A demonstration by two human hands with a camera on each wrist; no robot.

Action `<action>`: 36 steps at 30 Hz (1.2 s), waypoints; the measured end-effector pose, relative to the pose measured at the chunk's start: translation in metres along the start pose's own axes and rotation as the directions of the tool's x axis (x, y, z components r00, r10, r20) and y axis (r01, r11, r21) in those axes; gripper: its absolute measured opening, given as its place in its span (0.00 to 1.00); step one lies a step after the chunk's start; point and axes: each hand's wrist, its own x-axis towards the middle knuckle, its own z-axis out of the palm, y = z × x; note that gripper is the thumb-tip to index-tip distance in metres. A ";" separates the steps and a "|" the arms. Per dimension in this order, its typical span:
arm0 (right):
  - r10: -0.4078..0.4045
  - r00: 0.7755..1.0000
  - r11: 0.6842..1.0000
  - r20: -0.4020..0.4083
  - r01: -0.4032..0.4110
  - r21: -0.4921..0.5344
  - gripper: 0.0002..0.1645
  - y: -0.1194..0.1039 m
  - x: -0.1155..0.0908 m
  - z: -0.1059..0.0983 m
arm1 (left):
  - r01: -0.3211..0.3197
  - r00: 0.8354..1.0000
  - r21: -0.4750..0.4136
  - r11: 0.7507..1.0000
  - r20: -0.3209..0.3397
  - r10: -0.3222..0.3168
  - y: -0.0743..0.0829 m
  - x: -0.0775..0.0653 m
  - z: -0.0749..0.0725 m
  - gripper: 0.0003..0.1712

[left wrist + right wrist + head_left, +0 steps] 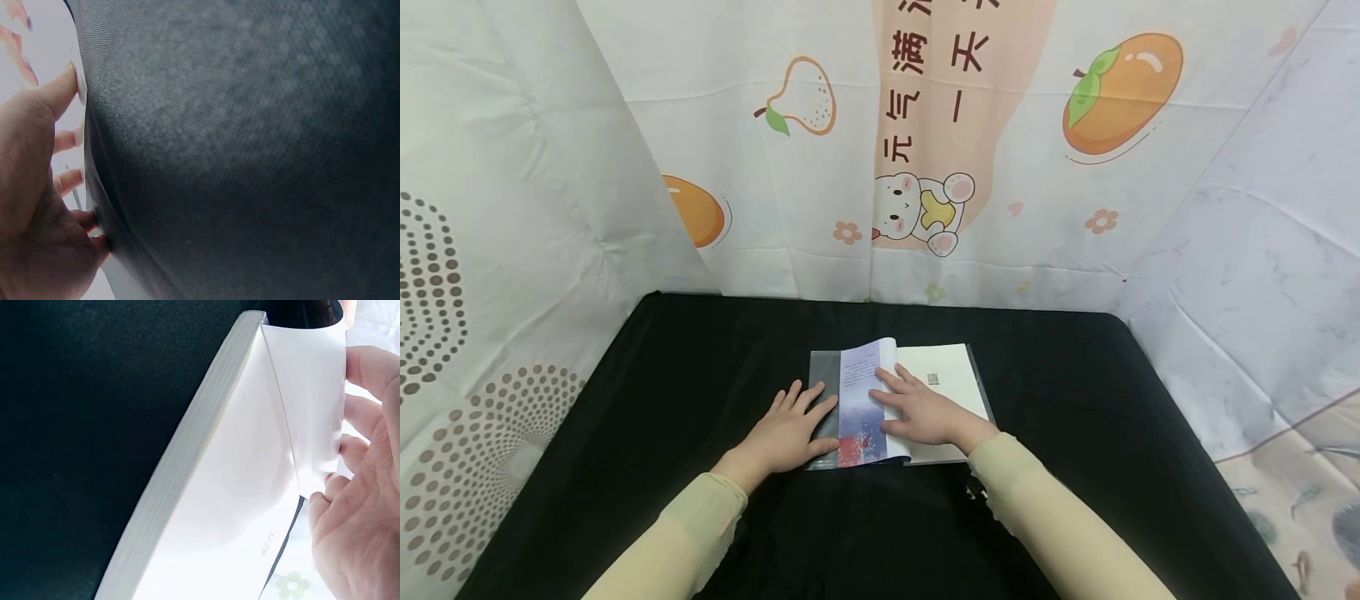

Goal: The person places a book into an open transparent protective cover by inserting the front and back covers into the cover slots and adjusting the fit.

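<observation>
A thick book (953, 375) lies on the black cloth, its cream page with a small printed square code facing up. Across its left part stands a purple-blue jacket flap (859, 400), printed with text and a red patch low down; its right edge curls upward. Clear plastic (824, 364) shows left of the flap. My left hand (784, 435) rests with spread fingers on the plastic, thumb at the flap's lower left. My right hand (925, 412) reaches over the page, straight fingers touching the flap's curled edge. In the right wrist view the flap's white back (309, 394) bows beside the fingers.
Black cloth (715, 358) covers the table. A white curtain (820, 183) with fruit and bear prints hangs behind it, and patterned sheets (1232, 250) hang at both sides. A small dark object (976, 490) is partly hidden beside the right sleeve.
</observation>
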 end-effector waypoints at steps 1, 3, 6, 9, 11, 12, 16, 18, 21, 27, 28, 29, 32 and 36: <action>0.000 1.000 1.000 0.000 0.000 -0.001 0.35 0.000 0.000 0.000 | 0.001 1.000 0.000 1.000 0.001 -0.001 0.000 0.000 0.000 0.43; 0.001 1.000 1.000 0.001 -0.001 -0.003 0.35 0.000 0.000 0.000 | 0.003 1.000 0.000 1.000 0.003 -0.003 0.000 0.000 0.000 0.43; 0.002 1.000 1.000 0.000 -0.002 -0.006 0.35 0.000 0.001 0.001 | 0.002 1.000 -0.004 1.000 0.002 -0.002 0.000 0.000 -0.001 0.43; 0.003 1.000 1.000 0.001 -0.003 -0.009 0.35 0.000 0.001 0.001 | 0.001 1.000 -0.003 1.000 0.004 -0.001 0.000 0.000 0.000 0.43; 0.004 1.000 1.000 0.003 -0.004 -0.013 0.35 0.000 0.002 0.001 | 0.000 1.000 0.000 1.000 0.006 0.000 0.000 0.000 0.000 0.44; 0.005 1.000 1.000 0.005 -0.005 -0.015 0.35 0.000 0.002 0.001 | 0.000 1.000 0.000 1.000 0.008 0.000 0.000 0.000 0.000 0.44; 0.009 1.000 1.000 0.007 -0.009 -0.019 0.35 0.000 0.002 0.002 | -0.002 1.000 0.004 1.000 0.009 0.002 -0.001 0.001 0.001 0.44; 0.009 1.000 1.000 0.004 -0.008 -0.014 0.35 0.000 0.002 0.002 | -0.003 1.000 0.004 1.000 0.010 0.003 0.000 0.001 0.001 0.44; 0.004 1.000 1.000 0.002 -0.004 -0.007 0.35 -0.001 0.002 0.001 | -0.005 1.000 0.007 1.000 0.008 0.005 -0.001 0.001 0.001 0.44; 0.006 1.000 1.000 0.001 -0.006 -0.010 0.35 -0.001 0.002 0.001 | -0.011 1.000 0.007 1.000 0.003 0.011 -0.001 0.001 0.002 0.44; 0.007 1.000 1.000 0.002 -0.007 -0.008 0.35 -0.001 0.002 0.002 | -0.011 1.000 0.006 1.000 0.005 0.011 -0.001 0.001 0.002 0.44; 0.006 1.000 1.000 0.002 -0.006 -0.007 0.35 -0.001 0.002 0.002 | -0.012 1.000 0.005 1.000 0.006 0.012 -0.001 0.001 0.002 0.44; 0.009 1.000 1.000 0.004 -0.009 -0.006 0.35 -0.001 0.002 0.002 | -0.012 1.000 0.004 1.000 0.014 0.012 -0.001 0.000 0.002 0.44; 0.013 1.000 1.000 0.003 -0.013 -0.013 0.35 -0.001 0.002 0.003 | -0.012 1.000 0.001 1.000 0.016 0.012 0.000 0.000 0.001 0.44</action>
